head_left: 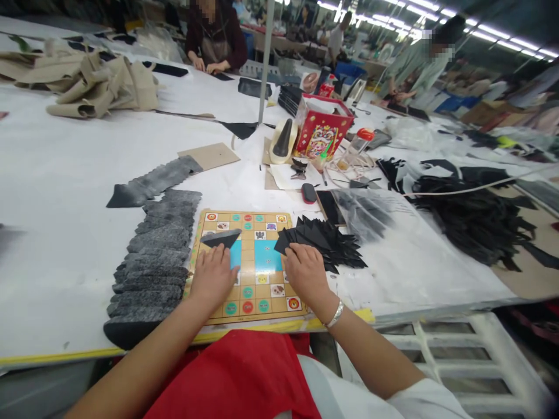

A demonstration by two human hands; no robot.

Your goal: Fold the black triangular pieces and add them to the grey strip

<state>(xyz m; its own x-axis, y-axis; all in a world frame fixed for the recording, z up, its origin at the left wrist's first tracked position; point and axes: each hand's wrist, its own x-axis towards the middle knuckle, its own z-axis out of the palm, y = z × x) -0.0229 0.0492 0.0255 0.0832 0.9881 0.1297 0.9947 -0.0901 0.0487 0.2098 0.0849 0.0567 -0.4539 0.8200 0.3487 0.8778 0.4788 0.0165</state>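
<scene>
Looking out from the head camera, I have a broad white tabletop (52,244) under me, in a busy workroom. At its far left lie rumpled tan sheets (100,87); nearer me, grey-black pieces (151,262) overlap in a long row, with a flat piece of cardboard (213,156) behind. Beyond, a person in a dark top (216,35) works at the table's far side, left of a slim upright pole (265,64). Right of the pole stand a red box (321,131) and a clear bottle with an orange-red cap (356,148). Farther right I see clear plastic (362,212), another person in pale green (419,64), a tangled heap of black strips (467,218) and rows of ceiling lights (480,29). Before me, at the near edge, lies an animal-picture game board (248,262). On its left part my left hand (213,276) lies spread, thumb held away, fingertips touching the near edge of a single black triangular piece (222,239). My right hand (305,273), its wrist in a silver bracelet (335,314), bends its fingers over the left end of a fanned pile of black pieces (329,238) that overlaps the board's right side; its thumb is hidden, so I cannot tell whether it pinches one.
</scene>
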